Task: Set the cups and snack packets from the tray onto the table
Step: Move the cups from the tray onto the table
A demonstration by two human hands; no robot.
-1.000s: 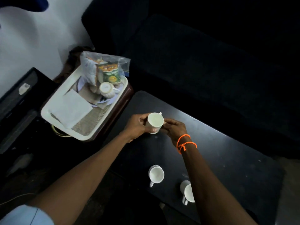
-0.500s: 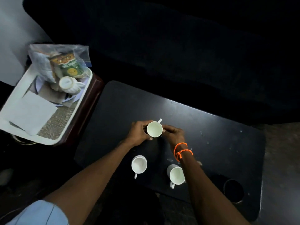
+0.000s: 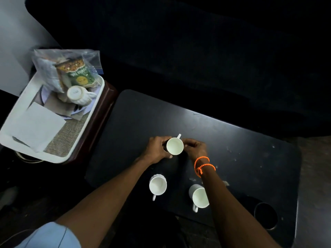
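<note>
A white cup (image 3: 175, 146) stands upright near the middle of the black table (image 3: 241, 144), handle pointing away from me. My left hand (image 3: 157, 149) wraps its left side and my right hand (image 3: 194, 146) touches its right side. Two more white cups (image 3: 158, 185) (image 3: 200, 196) stand closer to me on the table, handles toward me; my right forearm covers part of the right one. On the white tray (image 3: 53, 154) at the left lie an overturned white cup (image 3: 78, 95) and a clear bag with snack packets (image 3: 71, 70).
The tray rests on a dark brown stand (image 3: 100, 122) beside the table. White paper (image 3: 35, 126) and a woven mat lie in the tray. A round cup-holder hole (image 3: 265, 216) sits in the table's near right corner. A dark sofa fills the background.
The view has shifted right, so the tray sits further left. Both hands brought the cup lower, down to the table, and stay around it.
</note>
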